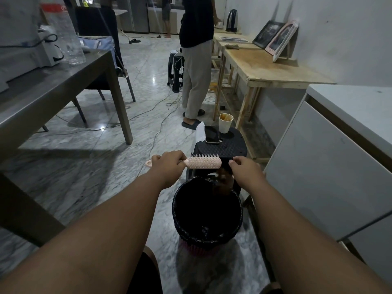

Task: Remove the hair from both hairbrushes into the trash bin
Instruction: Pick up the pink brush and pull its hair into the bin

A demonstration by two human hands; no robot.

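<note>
A pink hairbrush [204, 162] is held level above the far rim of the trash bin [180, 219], bristles pointing up. My left hand [167, 165] is closed around its handle, whose end sticks out to the left. My right hand [244, 169] sits just right of the brush head, fingers pinched on a clump of brown hair [222, 180] that hangs down over the bin's far edge. The bin is lined with a black bag. A second hairbrush is not visible.
A black stool [231, 146] behind the bin carries a phone [211, 134] and a paper cup [225, 123]. A person [196, 60] stands beyond it by a wooden table [269, 66]. A metal table [53, 85] is at left, a white cabinet [331, 166] at right. Cables cross the floor.
</note>
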